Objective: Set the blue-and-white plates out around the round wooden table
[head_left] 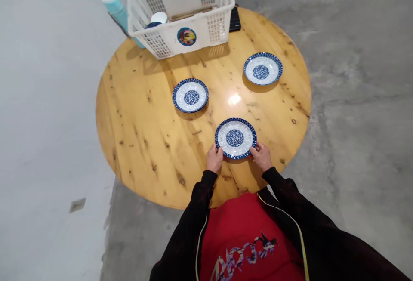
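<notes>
A blue-and-white plate (235, 138) is at the near side of the round wooden table (138, 143), between my two hands. My left hand (214, 159) grips its left rim, thumb on top and the other fingers mostly hidden beneath. On the opposite rim, my right hand (261, 156) pinches the plate the same way. Whether the plate rests on the wood or is slightly raised, I cannot tell. A second matching plate (191, 96) lies farther off to the left, and a third plate (263, 69) lies toward the far right.
A white plastic crate (196, 31) stands at the table's far edge, holding a white round item (159, 17) and other things. Left of it is a light-blue bottle (118, 12); a black object (235, 19) lies to its right. A white wall borders the left side.
</notes>
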The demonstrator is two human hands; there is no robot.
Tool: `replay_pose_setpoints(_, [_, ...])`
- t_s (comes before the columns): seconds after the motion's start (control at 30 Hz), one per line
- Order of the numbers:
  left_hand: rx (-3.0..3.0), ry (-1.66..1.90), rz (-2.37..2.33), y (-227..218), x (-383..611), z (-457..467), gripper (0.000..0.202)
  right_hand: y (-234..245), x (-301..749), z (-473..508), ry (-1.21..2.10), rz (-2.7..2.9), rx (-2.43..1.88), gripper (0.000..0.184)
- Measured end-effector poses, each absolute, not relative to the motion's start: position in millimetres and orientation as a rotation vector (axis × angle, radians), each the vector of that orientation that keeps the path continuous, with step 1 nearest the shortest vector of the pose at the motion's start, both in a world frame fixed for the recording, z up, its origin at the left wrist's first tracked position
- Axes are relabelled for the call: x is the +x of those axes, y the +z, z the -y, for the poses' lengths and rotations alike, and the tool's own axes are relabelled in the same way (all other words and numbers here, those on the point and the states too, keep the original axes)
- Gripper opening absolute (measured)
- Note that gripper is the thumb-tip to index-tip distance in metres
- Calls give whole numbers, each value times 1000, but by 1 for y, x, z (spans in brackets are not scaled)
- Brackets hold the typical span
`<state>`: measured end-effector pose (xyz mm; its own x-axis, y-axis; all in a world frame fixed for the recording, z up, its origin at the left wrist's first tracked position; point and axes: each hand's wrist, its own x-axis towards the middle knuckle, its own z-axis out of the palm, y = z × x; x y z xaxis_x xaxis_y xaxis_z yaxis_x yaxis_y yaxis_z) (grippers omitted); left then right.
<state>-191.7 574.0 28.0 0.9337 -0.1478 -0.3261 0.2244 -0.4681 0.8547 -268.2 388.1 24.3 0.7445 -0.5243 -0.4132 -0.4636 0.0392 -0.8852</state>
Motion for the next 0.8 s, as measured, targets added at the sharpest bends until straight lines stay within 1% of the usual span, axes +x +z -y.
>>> replay_pose_setpoints(0.17, [1937, -465, -66, 29, -192, -579, 18, 25, -272, -387, -21, -812, -1524, 30])
replay_pose_setpoints(0.27, [1840, -494, -106, 32, -185, -591, 24, 25, -277, -378, -28, -841, -1524, 37])
replay_pose_setpoints(0.4, [1859, -388, -219, 43, -151, -618, 20, 40, -267, -356, -237, -905, -1704, 35])
replay_pose_setpoints(0.47, [1907, -299, -248, 51, -123, -634, 18, 55, -249, -349, -344, -851, -1780, 32])
replay_pose_setpoints(0.53, [1997, -183, -204, 59, -89, -650, 16, 71, -223, -348, -372, -753, -1812, 29])
replay_pose_setpoints(0.67, [2215, -88, -155, 73, -19, -674, 19, 93, -155, -367, -258, -552, -1884, 26])
replay_pose_setpoints(0.8, [2432, -112, -10, 72, 43, -681, 17, 86, -90, -398, -149, -495, -2081, 25])
